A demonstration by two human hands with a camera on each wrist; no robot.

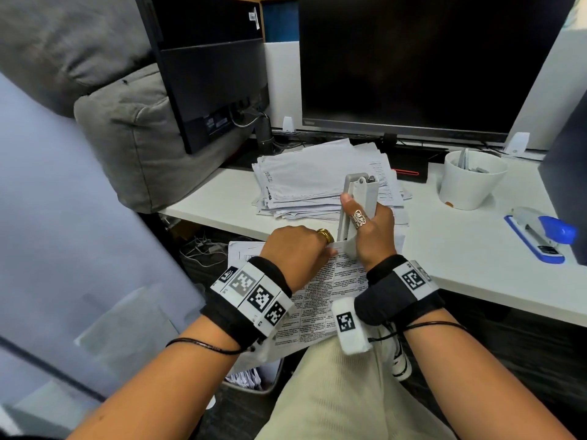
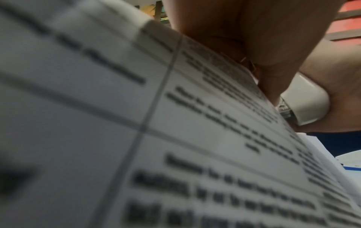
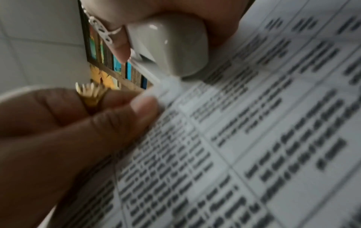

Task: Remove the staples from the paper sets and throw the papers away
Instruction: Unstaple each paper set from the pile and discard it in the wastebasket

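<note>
Staple pull at the paper set's corner, over your lap.
Left hand (image 1: 297,249) fingers pinch the paper set (image 1: 320,300) corner; right hand (image 1: 371,230) grips the remover (image 1: 357,204). Sheets look thin, floppy, tear-prone: hold close beside the staple.

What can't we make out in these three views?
- Staple: in the head view the left hand and right hand hide where the grey plastic staple remover meets the printed paper set; blurred in both wrist views.
- Printed text: too blurred.
- White cup contents: mostly hidden by its rim.
- Waste bin: mostly hidden behind the left forearm.
</note>
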